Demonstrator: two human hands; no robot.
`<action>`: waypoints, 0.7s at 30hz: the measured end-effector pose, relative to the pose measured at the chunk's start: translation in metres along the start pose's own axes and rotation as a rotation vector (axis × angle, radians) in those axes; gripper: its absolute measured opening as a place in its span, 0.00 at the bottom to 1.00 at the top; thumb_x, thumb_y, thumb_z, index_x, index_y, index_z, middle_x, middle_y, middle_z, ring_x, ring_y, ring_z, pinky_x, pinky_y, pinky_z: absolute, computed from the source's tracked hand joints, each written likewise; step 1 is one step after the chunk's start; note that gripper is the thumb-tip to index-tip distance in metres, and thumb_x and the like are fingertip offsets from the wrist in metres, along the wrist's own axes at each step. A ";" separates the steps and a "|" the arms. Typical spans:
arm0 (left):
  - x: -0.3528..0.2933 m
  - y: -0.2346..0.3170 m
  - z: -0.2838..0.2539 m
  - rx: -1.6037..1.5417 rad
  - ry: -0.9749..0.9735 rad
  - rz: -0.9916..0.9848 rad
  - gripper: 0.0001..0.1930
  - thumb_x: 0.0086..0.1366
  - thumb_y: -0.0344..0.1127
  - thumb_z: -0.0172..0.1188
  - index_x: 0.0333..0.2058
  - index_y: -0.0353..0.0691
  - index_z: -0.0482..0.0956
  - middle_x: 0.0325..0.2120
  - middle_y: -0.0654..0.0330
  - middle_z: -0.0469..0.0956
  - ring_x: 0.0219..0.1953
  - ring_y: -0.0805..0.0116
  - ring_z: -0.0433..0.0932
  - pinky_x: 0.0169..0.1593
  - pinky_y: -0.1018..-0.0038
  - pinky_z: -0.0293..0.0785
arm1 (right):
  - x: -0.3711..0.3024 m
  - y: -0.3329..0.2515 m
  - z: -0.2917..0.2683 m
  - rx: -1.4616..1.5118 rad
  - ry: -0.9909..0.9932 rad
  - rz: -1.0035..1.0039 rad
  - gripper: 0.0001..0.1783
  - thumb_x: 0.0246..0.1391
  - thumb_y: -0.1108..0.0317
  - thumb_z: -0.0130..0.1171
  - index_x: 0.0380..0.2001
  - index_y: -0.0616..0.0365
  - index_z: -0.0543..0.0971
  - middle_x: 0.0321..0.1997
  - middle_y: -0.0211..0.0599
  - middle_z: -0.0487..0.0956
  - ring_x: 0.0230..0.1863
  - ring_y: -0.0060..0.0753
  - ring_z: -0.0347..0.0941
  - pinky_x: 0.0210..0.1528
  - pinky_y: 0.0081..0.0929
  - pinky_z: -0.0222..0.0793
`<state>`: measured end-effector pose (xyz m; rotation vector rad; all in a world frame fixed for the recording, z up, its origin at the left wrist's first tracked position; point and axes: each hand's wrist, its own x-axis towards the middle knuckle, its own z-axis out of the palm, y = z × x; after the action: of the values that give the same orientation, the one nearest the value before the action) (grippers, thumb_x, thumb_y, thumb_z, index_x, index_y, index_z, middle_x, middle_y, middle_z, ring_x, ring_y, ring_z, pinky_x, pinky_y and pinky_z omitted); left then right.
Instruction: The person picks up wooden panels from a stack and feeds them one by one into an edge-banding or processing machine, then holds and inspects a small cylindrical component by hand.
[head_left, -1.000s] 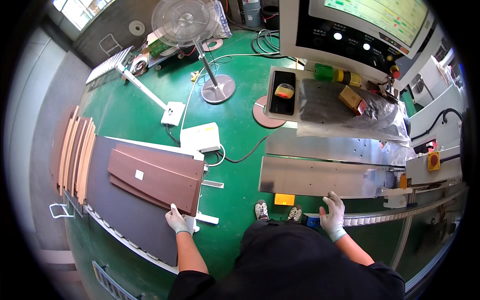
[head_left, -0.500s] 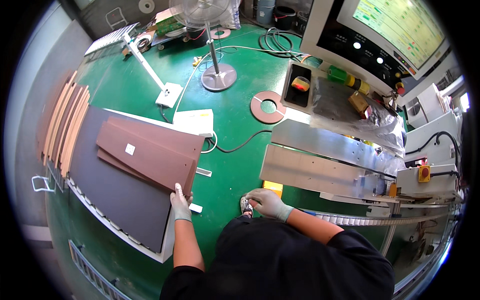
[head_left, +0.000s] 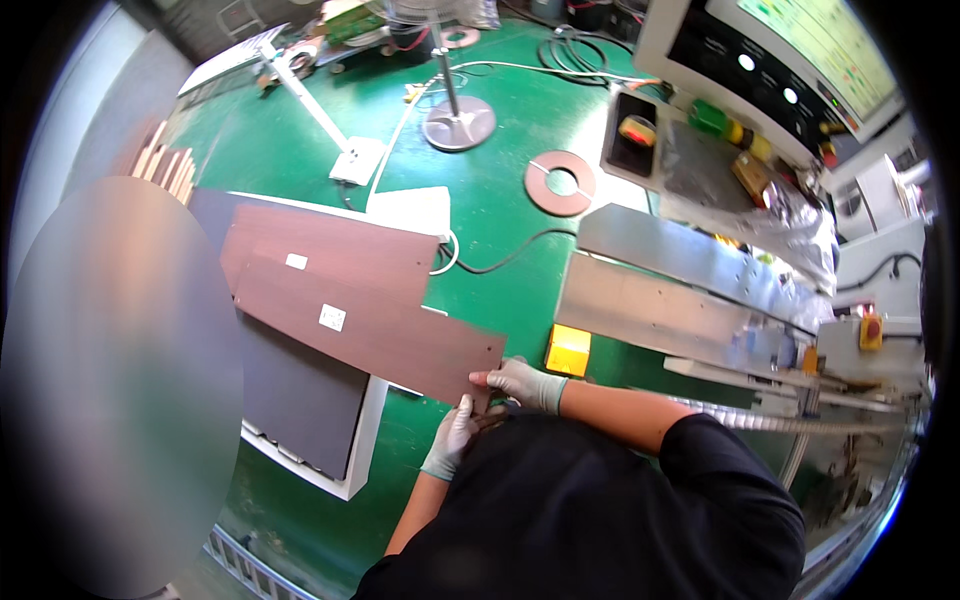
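Note:
My two gloved hands grip the near right end of a long brown board [head_left: 400, 345] with a white label on it. My left hand [head_left: 455, 440] closes on its near corner, thumb on top. My right hand [head_left: 525, 385] pinches the right edge, thumb over the upper face. The board slants out to the left, its far part lying over another brown board [head_left: 340, 235] that also bears a white label. Both are above a dark grey panel [head_left: 300, 400] on a white-sided table.
At right lie metal plates [head_left: 650, 310] before a machine with a screen [head_left: 830, 50]. A yellow box [head_left: 568, 350] is near my right hand. Wooden strips [head_left: 165, 170] stack at far left. A fan base [head_left: 458, 125] and a brown ring [head_left: 560, 183] are on the floor. A blurred shape covers the left side.
The upper brown board has slid toward me and to the right, off the lower one. My right hand has come to its edge and grips it. The view has shifted.

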<state>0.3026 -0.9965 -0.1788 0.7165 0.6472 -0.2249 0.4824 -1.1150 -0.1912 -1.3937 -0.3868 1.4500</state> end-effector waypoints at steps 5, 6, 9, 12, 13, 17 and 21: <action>0.020 0.055 0.015 -0.167 0.061 0.218 0.38 0.73 0.59 0.57 0.70 0.38 0.62 0.66 0.52 0.69 0.67 0.53 0.68 0.70 0.51 0.64 | -0.058 -0.021 -0.023 0.323 0.173 -0.098 0.30 0.62 0.60 0.66 0.61 0.67 0.74 0.59 0.40 0.80 0.58 0.31 0.76 0.62 0.30 0.70; 0.024 0.073 0.000 -0.134 0.094 0.366 0.37 0.73 0.59 0.57 0.70 0.40 0.62 0.65 0.55 0.70 0.67 0.53 0.68 0.68 0.50 0.65 | -0.077 -0.023 -0.027 0.321 0.218 -0.119 0.29 0.61 0.60 0.67 0.59 0.68 0.76 0.57 0.39 0.81 0.57 0.31 0.76 0.62 0.29 0.70; 0.042 0.128 -0.074 -0.472 0.264 0.367 0.31 0.74 0.55 0.54 0.66 0.39 0.69 0.64 0.54 0.72 0.65 0.51 0.70 0.68 0.49 0.66 | -0.132 -0.012 -0.060 0.305 0.275 -0.186 0.31 0.60 0.62 0.67 0.61 0.69 0.74 0.59 0.39 0.80 0.59 0.29 0.75 0.65 0.28 0.67; 0.070 0.145 -0.103 -0.454 0.351 0.550 0.28 0.74 0.53 0.54 0.64 0.41 0.73 0.62 0.56 0.76 0.64 0.54 0.72 0.66 0.51 0.69 | -0.195 0.002 -0.100 0.256 0.390 -0.164 0.32 0.61 0.64 0.67 0.64 0.70 0.72 0.61 0.42 0.80 0.61 0.30 0.74 0.67 0.31 0.66; 0.083 0.156 -0.082 -0.411 0.298 0.466 0.29 0.74 0.54 0.53 0.64 0.40 0.72 0.63 0.55 0.75 0.65 0.53 0.71 0.66 0.50 0.69 | -0.223 0.021 -0.108 0.367 0.520 -0.247 0.31 0.63 0.61 0.66 0.63 0.69 0.73 0.60 0.43 0.80 0.58 0.30 0.77 0.63 0.31 0.71; 0.122 0.162 -0.054 -0.156 0.072 0.392 0.31 0.77 0.52 0.49 0.66 0.33 0.68 0.61 0.51 0.74 0.62 0.54 0.74 0.67 0.54 0.69 | -0.271 0.068 -0.134 0.589 1.110 -0.205 0.19 0.67 0.57 0.63 0.49 0.62 0.79 0.39 0.31 0.82 0.36 0.21 0.77 0.35 0.21 0.73; 0.156 0.129 -0.011 -0.200 0.007 0.267 0.26 0.79 0.43 0.50 0.64 0.27 0.68 0.61 0.48 0.73 0.62 0.57 0.72 0.66 0.62 0.69 | -0.294 0.102 -0.159 1.322 1.410 -0.504 0.06 0.66 0.61 0.59 0.37 0.48 0.82 0.35 0.27 0.85 0.38 0.29 0.81 0.42 0.34 0.78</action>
<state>0.4711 -0.8900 -0.2127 0.6038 0.5650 0.0878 0.5121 -1.4622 -0.1588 -0.7430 0.9216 -0.0809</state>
